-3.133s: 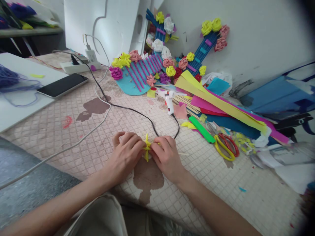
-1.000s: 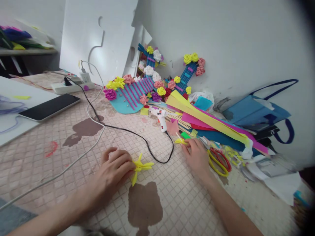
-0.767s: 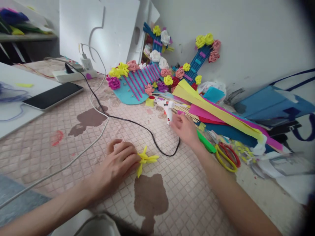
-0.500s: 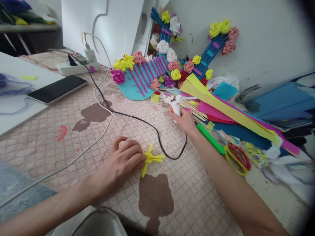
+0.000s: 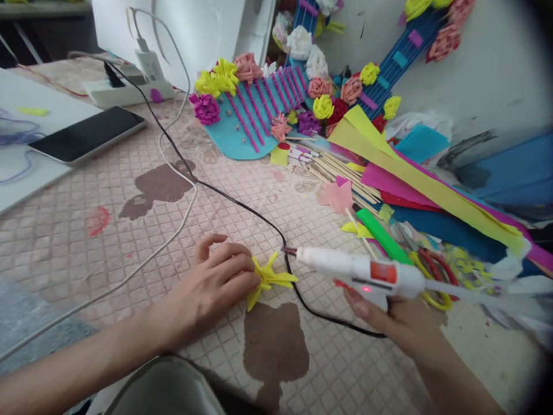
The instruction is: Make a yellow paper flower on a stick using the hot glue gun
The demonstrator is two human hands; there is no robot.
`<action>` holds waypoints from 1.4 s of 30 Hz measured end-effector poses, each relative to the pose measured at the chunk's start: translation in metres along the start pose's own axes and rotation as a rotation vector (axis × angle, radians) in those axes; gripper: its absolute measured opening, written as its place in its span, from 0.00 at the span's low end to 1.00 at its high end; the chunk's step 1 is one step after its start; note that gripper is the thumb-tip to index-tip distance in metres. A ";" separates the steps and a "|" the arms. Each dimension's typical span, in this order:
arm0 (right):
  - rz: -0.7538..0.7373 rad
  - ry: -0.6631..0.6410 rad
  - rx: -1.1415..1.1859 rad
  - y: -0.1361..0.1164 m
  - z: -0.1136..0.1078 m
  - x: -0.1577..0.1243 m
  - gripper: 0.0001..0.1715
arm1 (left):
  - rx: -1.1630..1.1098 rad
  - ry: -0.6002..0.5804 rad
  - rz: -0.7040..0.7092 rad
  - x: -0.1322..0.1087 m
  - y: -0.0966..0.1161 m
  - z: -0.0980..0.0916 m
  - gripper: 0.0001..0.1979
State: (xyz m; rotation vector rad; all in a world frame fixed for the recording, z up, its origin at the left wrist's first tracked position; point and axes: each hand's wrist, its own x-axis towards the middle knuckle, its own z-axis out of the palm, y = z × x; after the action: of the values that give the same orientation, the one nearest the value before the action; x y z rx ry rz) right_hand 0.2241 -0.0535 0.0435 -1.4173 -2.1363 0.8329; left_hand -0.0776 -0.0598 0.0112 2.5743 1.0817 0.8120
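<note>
My right hand (image 5: pixel 397 323) is wrapped round a white hot glue gun (image 5: pixel 337 264), held up off the table. A red light glows on its side and a clear glue stick (image 5: pixel 453 288) sticks out of the back. Its dark nozzle points left, close to a yellow paper flower (image 5: pixel 270 276) with pointed petals. On the table, my left hand (image 5: pixel 224 276) has its fingers closed on the flower's left side, and they hide part of it. The gun's black cord (image 5: pixel 242 203) passes beside the flower.
Paper guitars (image 5: pixel 248 127) with crepe roses stand at the back. Right of them lie wooden sticks (image 5: pixel 341 178), yellow crepe paper (image 5: pixel 401 167), a green stick (image 5: pixel 384 235) and scissors (image 5: pixel 432 276). At left are a phone (image 5: pixel 88 134), a power strip (image 5: pixel 116 92) and a white cable (image 5: pixel 173 230).
My right hand has lifted the glue gun off the back of the table and brought it nearer, beside the flower. My left hand stays on the flower. The view has shifted slightly.
</note>
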 end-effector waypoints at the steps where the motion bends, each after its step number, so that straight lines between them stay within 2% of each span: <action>1: -0.032 -0.040 -0.030 -0.001 0.000 -0.002 0.07 | 0.014 0.001 0.008 0.000 0.000 0.000 0.08; 5: -0.094 -0.174 -0.054 -0.002 0.001 -0.004 0.06 | 0.046 0.006 0.024 0.000 0.000 -0.001 0.12; 8: -0.130 -0.224 -0.049 -0.002 0.002 -0.003 0.05 | 0.061 0.020 0.026 0.000 0.000 -0.001 0.13; 14: -0.166 -0.206 -0.077 -0.003 0.005 -0.004 0.08 | 0.073 0.002 0.033 0.001 0.000 -0.001 0.15; 23: -0.169 -0.192 -0.103 -0.006 0.005 -0.003 0.06 | 0.076 0.017 0.036 0.001 -0.001 0.001 0.13; 27: -0.157 -0.219 -0.099 -0.007 0.004 -0.001 0.02 | 0.062 -0.003 0.026 0.001 -0.001 -0.001 0.12; 30: -0.146 -0.242 -0.087 -0.002 0.001 -0.002 0.05 | 0.055 0.003 0.012 0.001 -0.001 0.000 0.11; 33: -0.086 -0.250 -0.100 0.005 -0.004 -0.007 0.09 | 0.041 0.023 0.024 0.001 -0.001 0.000 0.11; 37: 0.071 -0.117 -0.065 0.012 -0.007 -0.010 0.14 | 0.032 0.020 0.020 0.001 -0.001 0.001 0.10; 40: 0.168 -0.088 0.041 0.014 -0.006 -0.007 0.19 | 0.027 0.017 0.007 0.002 -0.002 0.002 0.09; 42: 0.216 -0.028 0.029 0.015 -0.005 -0.005 0.21 | 0.019 0.019 0.011 0.001 -0.001 0.002 0.09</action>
State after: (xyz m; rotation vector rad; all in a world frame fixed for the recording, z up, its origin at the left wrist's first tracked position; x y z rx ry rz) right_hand 0.2390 -0.0522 0.0364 -1.6512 -2.0074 0.9635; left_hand -0.0765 -0.0577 0.0096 2.5956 1.0866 0.8339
